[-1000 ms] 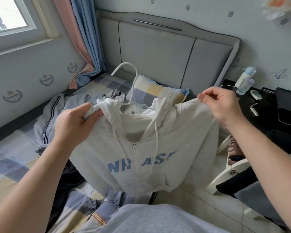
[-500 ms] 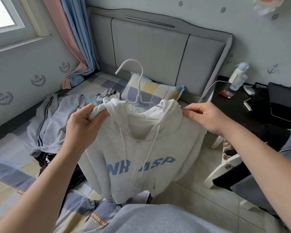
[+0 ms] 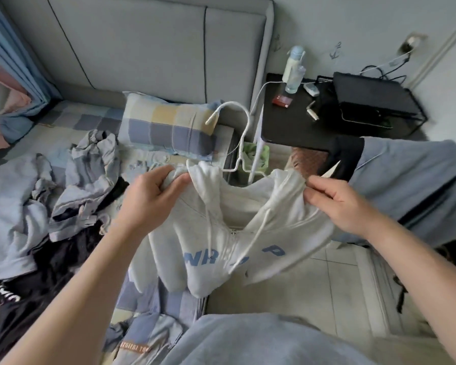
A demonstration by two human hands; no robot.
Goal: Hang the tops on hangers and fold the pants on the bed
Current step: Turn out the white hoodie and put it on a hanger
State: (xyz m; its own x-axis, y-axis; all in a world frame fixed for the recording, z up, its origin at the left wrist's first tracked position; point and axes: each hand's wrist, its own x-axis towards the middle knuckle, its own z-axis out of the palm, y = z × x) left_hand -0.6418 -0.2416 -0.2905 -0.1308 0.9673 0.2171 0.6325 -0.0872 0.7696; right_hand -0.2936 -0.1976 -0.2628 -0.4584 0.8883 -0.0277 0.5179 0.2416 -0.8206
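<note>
A light grey zip hoodie [image 3: 213, 248] with blue lettering hangs between my hands over the bed's right edge. A white hanger [image 3: 241, 133] sits inside its neck, hook sticking up. My left hand [image 3: 153, 198] grips the hoodie's left shoulder, fingers curled round the bunched cloth. My right hand [image 3: 337, 204] pinches the right shoulder near the hood seam. Crumpled grey-blue clothes [image 3: 87, 177] and dark garments [image 3: 50, 262] lie in a heap on the bed to the left.
A checked pillow [image 3: 166, 125] leans by the grey padded headboard [image 3: 148, 46]. Right of the bed stands a black side table [image 3: 311, 122] with a bottle [image 3: 292, 69], small items and a black case [image 3: 374, 101]. Clothes [image 3: 411, 180] are draped at the right over tiled floor [image 3: 313, 291].
The view has tilted down and right. The hoodie and hanger have moved right, towards the side table. My right hand has closed in on the shoulder; both hands keep their hold.
</note>
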